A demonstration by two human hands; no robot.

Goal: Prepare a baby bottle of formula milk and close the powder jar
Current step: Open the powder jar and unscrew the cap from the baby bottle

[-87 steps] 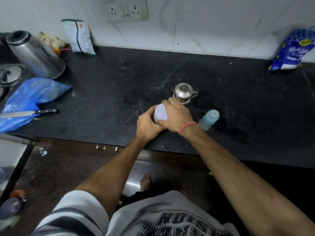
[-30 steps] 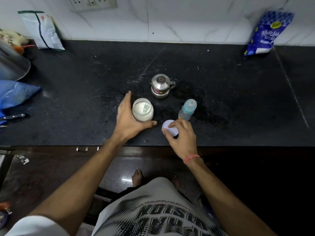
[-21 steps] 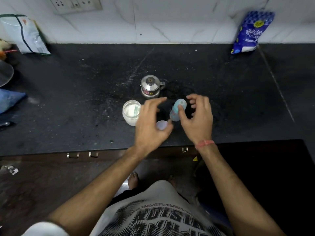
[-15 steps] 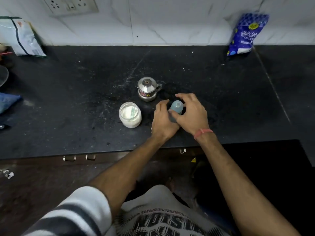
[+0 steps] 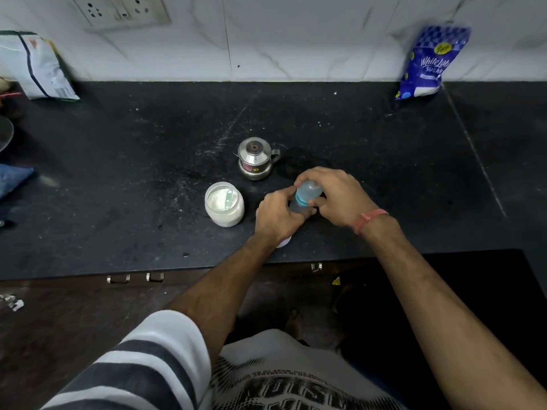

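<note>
Item: baby bottle [image 5: 305, 194], small, clear plastic body with a teal collar and a translucent cap; it stood near the front edge of the black table [image 5: 118, 179], just right of the powder jar and in front of the steel pot. My left hand [image 5: 276, 216] was clamped around its lower body; my right hand [image 5: 337, 196] was closed over the cap and collar from above. Judged light, seemingly empty, with stiff walls that would give a little under a hard squeeze; smooth plastic, so likely to turn in the palm unless the body was held low and firmly while the ribbed collar took the twist. Best hold: body for steadying, collar for unscrewing, not the soft top. Item: powder jar [image 5: 224, 204], open, squat and clear, white formula inside with what looked like a scoop lying in it; apart from both hands. Judged heavier than the bottle and steady on its base, but easily spilled if knocked. Item: jar lid [image 5: 284, 241], pale, only an edge showing beneath my left wrist at the table's front edge; light and thin by my estimate, to be taken by the rim. Item: small steel pot [image 5: 256, 161], lidded, behind the bottle, untouched; contents not visible.
</note>
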